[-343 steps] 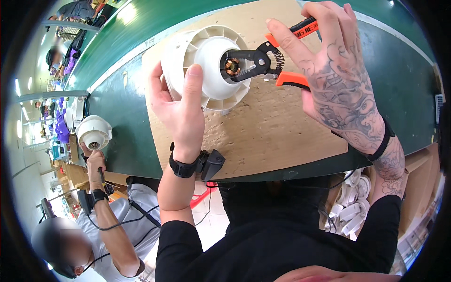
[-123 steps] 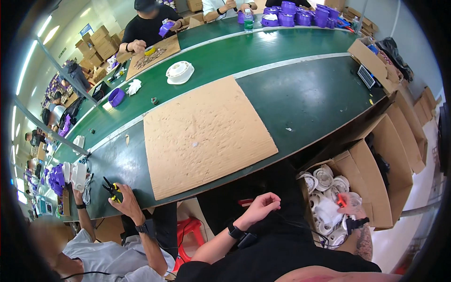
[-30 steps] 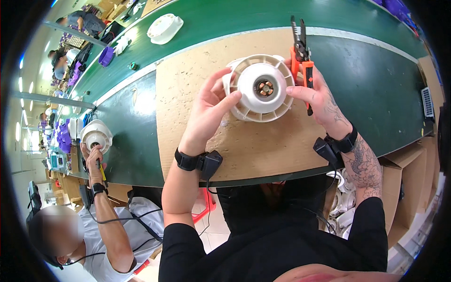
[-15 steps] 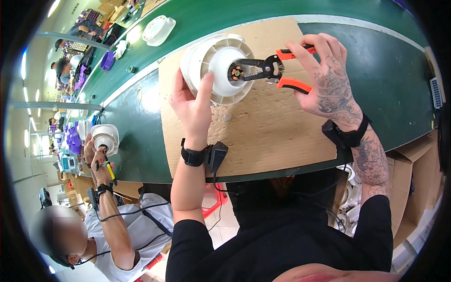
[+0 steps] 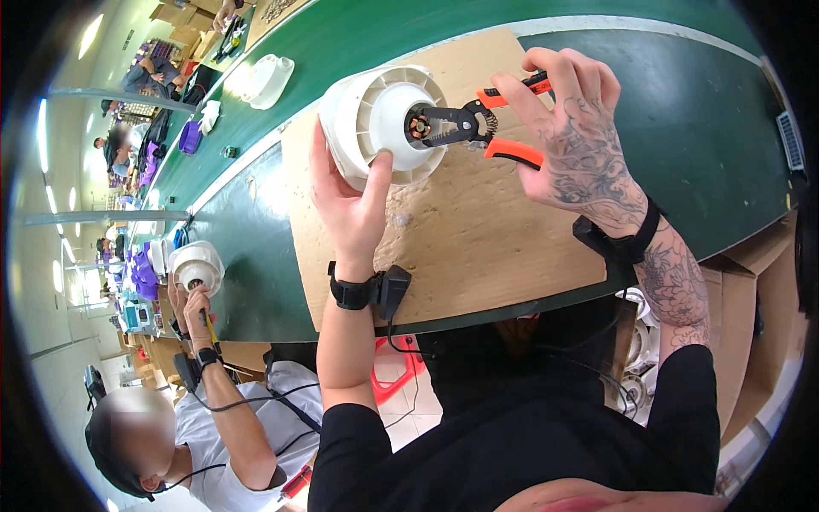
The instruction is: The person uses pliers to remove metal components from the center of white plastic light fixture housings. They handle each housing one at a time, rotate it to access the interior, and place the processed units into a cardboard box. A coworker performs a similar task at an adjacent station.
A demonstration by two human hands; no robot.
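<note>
Green surface carries cardboard sheet; above it left hand grips white round housing, right hand clenches orange-handled pliers at housing's centre.

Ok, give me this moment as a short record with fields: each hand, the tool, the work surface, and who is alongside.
left hand: left hand grips the white ribbed round housing, tilted on its side
right hand: right hand holds orange-handled pliers
tool tip: pliers' nose sits at the housing's centre hub
surface: cardboard sheet on a green bench
alongside: a co-worker's hand at a similar white housing, lower left
</note>
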